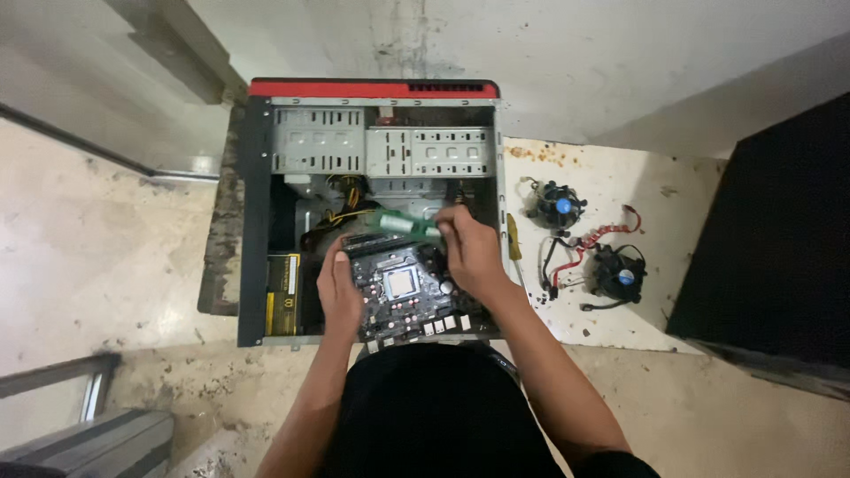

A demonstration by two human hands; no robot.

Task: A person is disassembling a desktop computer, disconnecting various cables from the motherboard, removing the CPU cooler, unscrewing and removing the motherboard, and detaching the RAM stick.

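An open computer case (257, 204) with a red front panel lies on its side on the floor. Inside it sits a dark motherboard (403, 288) with a bare processor socket in its middle. My left hand (338, 288) grips the board's left edge. My right hand (469, 248) holds a green memory stick (403, 223) by its right end, just above the board's upper edge. The stick lies tilted, pointing left.
Metal drive bays (381, 150) fill the case's far end; yellow and black cables (341, 208) and a power supply (283, 292) lie at its left. Two round cooler fans (558, 208) (620, 274) with red and black wires rest on a white sheet (620, 177) to the right, beside a yellow-handled screwdriver (513, 237).
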